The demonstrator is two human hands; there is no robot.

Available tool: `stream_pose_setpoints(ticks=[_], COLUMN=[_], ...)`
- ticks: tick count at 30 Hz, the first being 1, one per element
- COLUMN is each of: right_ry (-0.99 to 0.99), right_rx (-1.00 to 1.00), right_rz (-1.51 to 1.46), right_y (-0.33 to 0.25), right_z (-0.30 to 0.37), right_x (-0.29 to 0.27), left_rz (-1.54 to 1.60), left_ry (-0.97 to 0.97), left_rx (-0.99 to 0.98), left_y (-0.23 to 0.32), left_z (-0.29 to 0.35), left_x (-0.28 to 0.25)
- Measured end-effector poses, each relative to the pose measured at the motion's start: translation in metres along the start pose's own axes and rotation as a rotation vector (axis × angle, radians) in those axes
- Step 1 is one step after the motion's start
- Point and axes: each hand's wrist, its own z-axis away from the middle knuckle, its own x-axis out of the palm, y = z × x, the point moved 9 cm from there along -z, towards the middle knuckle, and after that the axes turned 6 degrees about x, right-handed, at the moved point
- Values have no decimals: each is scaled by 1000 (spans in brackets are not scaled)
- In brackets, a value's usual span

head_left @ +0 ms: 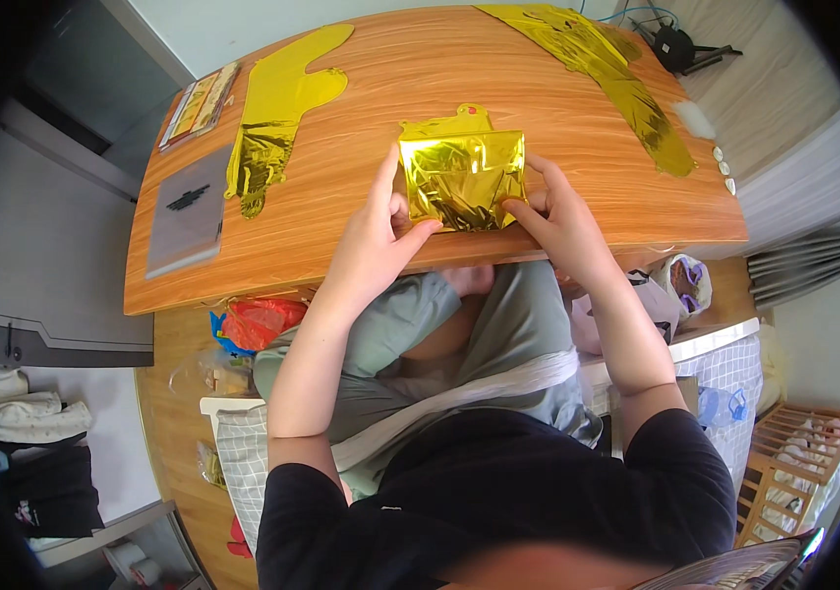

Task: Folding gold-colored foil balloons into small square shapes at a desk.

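Both my hands hold a shiny gold foil sheet [466, 177], folded into a rough rectangle, at the table's near edge. My left hand [377, 234] grips its left side, thumb on the near corner and fingers along the edge. On the other side my right hand [559, 218] pinches the foil, thumb lying on top. Just behind it shows a flatter gold foil piece [451, 123] with a small red spot; whether the two are joined I cannot tell. A flat gold foil balloon [287, 84] lies at the left, and another gold foil balloon [587, 64] at the far right.
On the wooden table [380, 74], a clear plastic sleeve [189, 211] with black pieces and a stack of printed cards [199, 103] lie at the left. A black device with cables [675, 47] stands at the far right corner. Small white pieces [724, 169] line the right edge.
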Motion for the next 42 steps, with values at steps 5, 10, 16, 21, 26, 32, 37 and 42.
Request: stream_pose_setpoints(ticks=[5,10,16,21,26,32,37,42], right_ry=[-66,-131,-88,-39,18,56,86,80], right_rx=[-86,-454,-694,-768,-832,-819,-872,-884], right_rz=[6,218,343,448,578,441,484,526], right_y=[0,-11,-24,-25,-25,-16,-24,-25], right_z=[11,34,45,51,56,52,62,62], right_x=[-2,1,9,15,16,10,9,9], left_rz=[-136,-267,-633,-702,-710,-642,-589,-617], left_ry=[57,-252,-270,-215,-245,-270,-281,-289], left_rx=[137,296,602,658,642,593,573,582], left_y=[3,45,51,52,51,52,55,54], left_z=[14,14,27,30,29,25,24,25], left_x=[-3,9,27,30,32,30,27,28])
